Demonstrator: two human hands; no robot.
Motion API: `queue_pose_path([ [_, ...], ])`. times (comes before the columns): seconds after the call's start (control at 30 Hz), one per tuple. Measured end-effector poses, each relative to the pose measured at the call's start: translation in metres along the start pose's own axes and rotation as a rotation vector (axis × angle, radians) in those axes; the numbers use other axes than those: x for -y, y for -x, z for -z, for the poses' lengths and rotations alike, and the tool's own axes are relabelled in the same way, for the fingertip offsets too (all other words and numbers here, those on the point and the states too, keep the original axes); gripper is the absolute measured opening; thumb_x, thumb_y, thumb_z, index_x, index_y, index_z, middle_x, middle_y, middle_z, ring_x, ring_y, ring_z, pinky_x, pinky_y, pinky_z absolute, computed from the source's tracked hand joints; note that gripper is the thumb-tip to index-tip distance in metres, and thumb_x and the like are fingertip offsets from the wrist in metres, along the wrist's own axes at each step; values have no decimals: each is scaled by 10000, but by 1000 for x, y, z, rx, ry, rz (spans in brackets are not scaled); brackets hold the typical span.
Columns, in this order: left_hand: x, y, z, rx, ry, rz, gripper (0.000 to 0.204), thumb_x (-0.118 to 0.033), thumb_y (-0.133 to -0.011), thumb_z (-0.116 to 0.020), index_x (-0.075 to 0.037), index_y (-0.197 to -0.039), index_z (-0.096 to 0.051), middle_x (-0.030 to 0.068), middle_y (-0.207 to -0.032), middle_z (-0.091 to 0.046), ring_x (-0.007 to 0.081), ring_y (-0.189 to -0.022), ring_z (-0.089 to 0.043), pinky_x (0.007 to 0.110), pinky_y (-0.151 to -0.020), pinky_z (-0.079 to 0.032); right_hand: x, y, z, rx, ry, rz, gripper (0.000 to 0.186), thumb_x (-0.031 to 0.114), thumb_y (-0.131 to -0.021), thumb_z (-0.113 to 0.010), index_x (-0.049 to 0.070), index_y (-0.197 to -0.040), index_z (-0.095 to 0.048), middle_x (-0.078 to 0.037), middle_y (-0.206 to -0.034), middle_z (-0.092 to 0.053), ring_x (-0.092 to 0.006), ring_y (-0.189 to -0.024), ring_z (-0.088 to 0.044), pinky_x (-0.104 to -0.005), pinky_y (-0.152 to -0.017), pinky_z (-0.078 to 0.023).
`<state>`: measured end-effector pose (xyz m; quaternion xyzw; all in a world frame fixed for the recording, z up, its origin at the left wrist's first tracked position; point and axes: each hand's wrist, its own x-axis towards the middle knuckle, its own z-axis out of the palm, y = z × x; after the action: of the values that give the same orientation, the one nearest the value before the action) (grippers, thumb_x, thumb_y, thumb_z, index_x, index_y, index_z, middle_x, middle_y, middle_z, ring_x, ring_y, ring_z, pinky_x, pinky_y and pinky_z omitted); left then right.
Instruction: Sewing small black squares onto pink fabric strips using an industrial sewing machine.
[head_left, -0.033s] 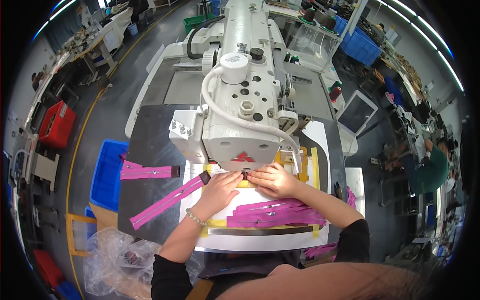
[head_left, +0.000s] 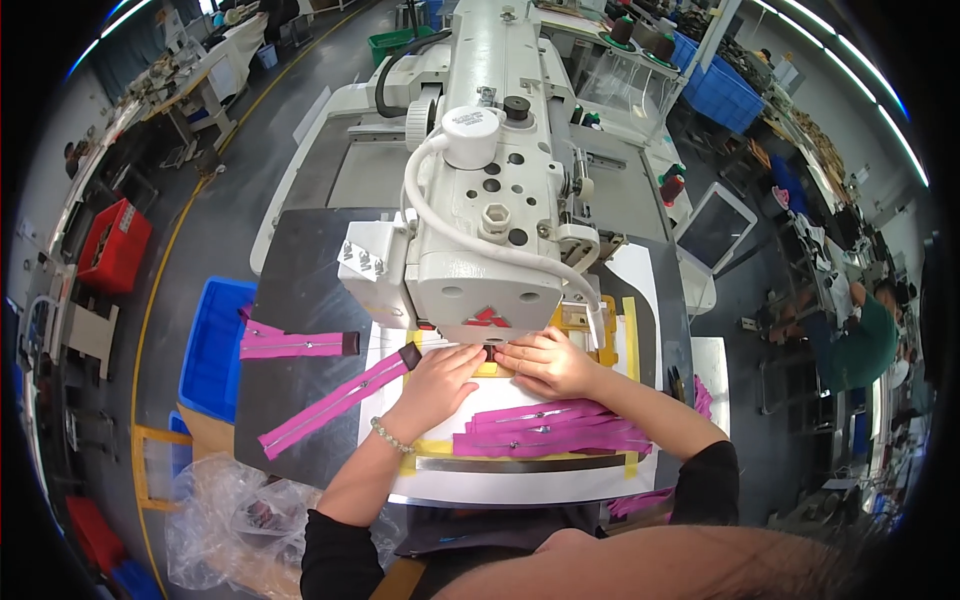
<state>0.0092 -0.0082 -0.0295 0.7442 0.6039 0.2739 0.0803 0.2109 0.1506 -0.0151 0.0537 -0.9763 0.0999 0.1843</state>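
My left hand (head_left: 440, 378) and my right hand (head_left: 545, 362) lie side by side on a white board (head_left: 520, 482), right under the head of a white sewing machine (head_left: 485, 240). Their fingertips meet on a small dark piece (head_left: 490, 353) at the yellow clamp frame (head_left: 610, 330) and pinch it in place. A long pink zipper (head_left: 335, 400) runs diagonally from the lower left; its dark end tab (head_left: 408, 357) touches my left hand. A beaded bracelet sits on my left wrist. The needle is hidden by the machine head.
A stack of pink zippers (head_left: 550, 430) lies under my right forearm. A short pink zipper (head_left: 295, 345) rests on the dark table top. A blue bin (head_left: 210, 350) and a clear plastic bag (head_left: 230, 520) stand at the left. Another person (head_left: 865, 335) sits far right.
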Motion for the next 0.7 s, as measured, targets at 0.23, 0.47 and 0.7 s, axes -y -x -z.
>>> queue_pose_path([
  [0.23, 2, 2, 8, 29, 73, -4, 421, -186, -823, -669, -19, -1204, -605, 110, -1228, -606, 256, -1154, -546, 383, -1003, -395, 0, 0, -1, 0, -6, -3, 499, 195, -761, -702, 67, -1233, -603, -49, -1186, -629, -175, -1019, -589, -355, -858, -407],
  [0.47, 1, -2, 13, 67, 74, 12, 406, -192, -828, -666, -18, -1190, -608, 109, -1187, -618, 255, -1136, -551, 382, -1011, -390, -5, 2, -9, -47, -56, -24, 485, 211, -730, -725, 103, -1194, -629, -14, -1092, -642, -164, -993, -568, -359, -827, -360],
  [0.7, -1, 0, 11, 90, 102, 40, 394, -168, -832, -654, -13, -1191, -607, 89, -1113, -643, 234, -1004, -585, 363, -886, -429, -4, 1, -11, -33, -236, -98, 448, 184, -695, -708, 82, -1126, -645, -36, -1086, -631, -230, -1053, -567, -420, -784, -379],
])
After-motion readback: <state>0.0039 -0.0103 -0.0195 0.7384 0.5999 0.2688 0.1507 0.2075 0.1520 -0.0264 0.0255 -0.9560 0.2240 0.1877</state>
